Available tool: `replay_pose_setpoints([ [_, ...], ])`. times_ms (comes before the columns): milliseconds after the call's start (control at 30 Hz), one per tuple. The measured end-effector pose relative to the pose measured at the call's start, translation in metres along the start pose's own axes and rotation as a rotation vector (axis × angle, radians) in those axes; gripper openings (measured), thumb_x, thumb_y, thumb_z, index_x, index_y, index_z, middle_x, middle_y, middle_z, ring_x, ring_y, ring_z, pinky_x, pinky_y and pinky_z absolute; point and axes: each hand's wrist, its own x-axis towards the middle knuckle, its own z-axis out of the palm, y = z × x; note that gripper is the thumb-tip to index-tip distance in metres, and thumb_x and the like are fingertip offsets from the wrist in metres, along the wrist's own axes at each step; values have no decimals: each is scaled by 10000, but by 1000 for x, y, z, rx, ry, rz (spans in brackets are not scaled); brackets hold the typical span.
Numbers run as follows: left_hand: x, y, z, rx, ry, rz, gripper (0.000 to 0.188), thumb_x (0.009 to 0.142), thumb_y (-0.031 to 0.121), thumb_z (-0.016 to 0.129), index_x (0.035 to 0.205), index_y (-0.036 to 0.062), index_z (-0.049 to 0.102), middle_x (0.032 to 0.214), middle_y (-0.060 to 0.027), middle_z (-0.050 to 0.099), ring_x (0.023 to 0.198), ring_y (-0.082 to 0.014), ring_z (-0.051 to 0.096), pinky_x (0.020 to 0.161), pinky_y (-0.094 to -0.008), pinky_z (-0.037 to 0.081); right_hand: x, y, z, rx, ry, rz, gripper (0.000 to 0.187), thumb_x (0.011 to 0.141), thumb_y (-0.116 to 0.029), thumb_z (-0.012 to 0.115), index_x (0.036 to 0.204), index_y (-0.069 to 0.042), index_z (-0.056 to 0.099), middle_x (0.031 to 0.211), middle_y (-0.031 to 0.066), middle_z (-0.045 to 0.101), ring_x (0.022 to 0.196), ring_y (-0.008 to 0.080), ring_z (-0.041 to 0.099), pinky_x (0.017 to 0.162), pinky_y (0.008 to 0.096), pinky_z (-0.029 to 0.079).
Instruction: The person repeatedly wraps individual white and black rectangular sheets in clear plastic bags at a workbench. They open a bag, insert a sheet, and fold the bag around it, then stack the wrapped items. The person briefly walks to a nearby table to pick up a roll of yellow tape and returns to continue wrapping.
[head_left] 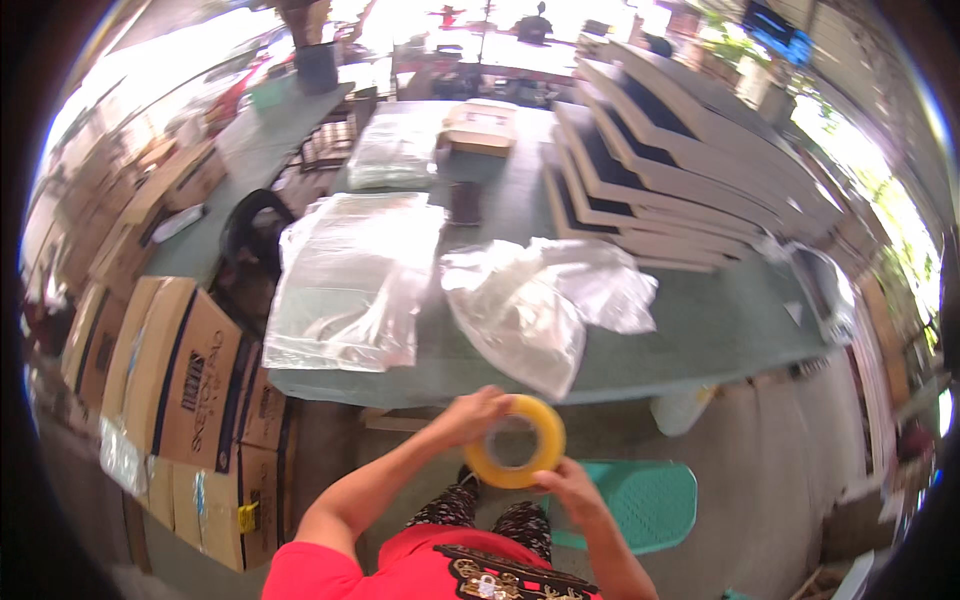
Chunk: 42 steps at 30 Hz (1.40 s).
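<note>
Between my two hands, in front of my body and off the table's near edge, is a large roll of yellow tape (551, 428). My left hand (478, 414) grips its upper left rim. At the lower right rim my right hand (570, 483) pinches it with the fingers closed. The roll's hollow core faces up toward me. Past it, on the green table (700, 345), lie a crumpled clear plastic bag (530, 310) and a flat stack of clear plastic bags (345, 285).
White-edged boards (660, 170) are stacked in a fan at the table's right. A shallow cardboard box (480, 125) and more plastic sleeves (395, 150) sit farther back. Printed cartons (190, 380) are piled at my left. A green plastic stool (640, 505) stands by my right leg.
</note>
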Motion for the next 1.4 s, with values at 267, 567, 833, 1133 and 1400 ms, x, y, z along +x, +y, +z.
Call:
replay_pose_setpoints([
  [267, 86, 17, -105, 285, 430, 355, 425, 896, 391, 365, 1016, 9, 507, 913, -189, 564, 852, -307, 559, 734, -372, 433, 97, -113, -85, 78, 234, -366, 325, 848, -315, 512, 946, -10, 566, 833, 57, 611, 712, 95, 559, 648, 245, 442],
  [567, 58, -36, -266, -615, 1147, 56, 590, 846, 528, 393, 1082, -2, 502, 1019, -129, 544, 951, -221, 498, 822, -337, 384, 204, -194, -106, -580, 241, -682, 123, 791, -108, 542, 872, -29, 591, 807, 88, 615, 721, 191, 579, 646, 287, 451],
  [833, 52, -128, -322, 698, 955, -637, 626, 719, 631, 475, 1004, 88, 600, 978, -220, 557, 922, -397, 515, 803, -444, 401, 245, -191, -128, -1293, 120, -627, 429, 583, 12, 538, 1009, -43, 531, 1057, 112, 519, 1026, 294, 463, 901, 404, 331],
  [1133, 71, -206, -412, -210, 998, -193, 717, 734, 592, 519, 1135, -1, 490, 1015, -205, 566, 971, -281, 531, 825, -342, 397, 258, -182, -117, -1619, 182, -526, 421, 540, -40, 628, 945, -74, 520, 912, 81, 538, 925, 253, 505, 788, 386, 360],
  [1400, 88, -163, -349, 165, 1033, -312, 784, 705, 605, 541, 1184, -8, 448, 1084, -215, 531, 1004, -320, 504, 887, -360, 363, 219, -182, -185, -1611, 344, -399, 410, 546, -12, 605, 941, -92, 528, 934, 85, 538, 932, 282, 494, 765, 414, 366],
])
